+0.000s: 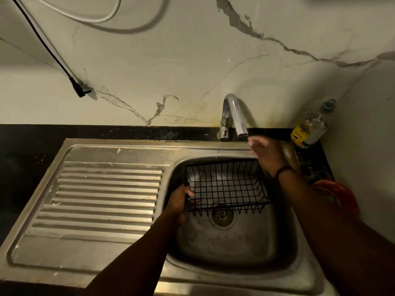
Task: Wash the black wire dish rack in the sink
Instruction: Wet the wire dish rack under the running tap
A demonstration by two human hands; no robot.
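Head view: the left hand (181,201), low and centre in the frame, gripped the left end of the rack (226,186), its fingers curled over the rim wire. The rack was held tilted inside the sink (226,248) bowl, above the drain (222,216), its open side facing the camera. The right hand (267,154) was up at centre right, just past the rack's far right corner and just below the tap (233,116) spout. It was blurred, with fingers spread loosely and holding nothing. A dark band (284,170) circled its wrist. To the left of the bowl lay the ribbed drainboard (102,199). A clear bottle (310,127) with a yellow label stood on the dark worktop (25,150) at the right, behind the sink. A red object (335,195) showed at the right edge, partly hidden by the right forearm. On the marbled wall (171,67), upper left, a black cable (42,41) ran down to a plug (80,89).
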